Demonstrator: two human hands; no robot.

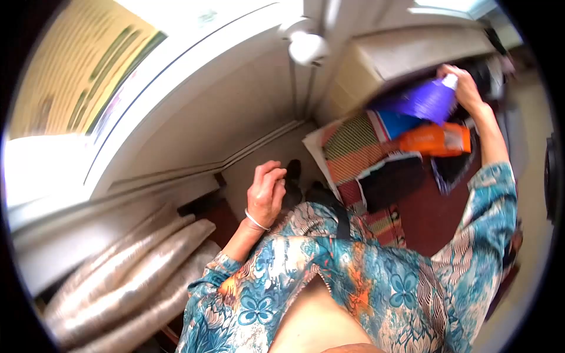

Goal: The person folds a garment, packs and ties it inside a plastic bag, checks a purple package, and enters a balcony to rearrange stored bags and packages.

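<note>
My right hand (462, 88) is at the upper right, with its fingers closed on the top of a shiny purple bag (432, 101). The bag hangs over an orange packet (432, 139) and a blue packet (397, 125). Near the middle, my left hand (267, 191) is raised in front of my body, its fingers curled loosely with nothing seen between them. A white band circles that wrist. Below the packets lies a black item with a pale edge (391, 181) on a striped woven cloth (353, 147).
A window (194, 70) slants across the upper left, above a pale wall panel (218, 106). Shiny rolled material (129, 276) lies at the lower left. A pale box-like unit (412, 53) stands behind the packets. A dark red surface (432, 226) extends at the right.
</note>
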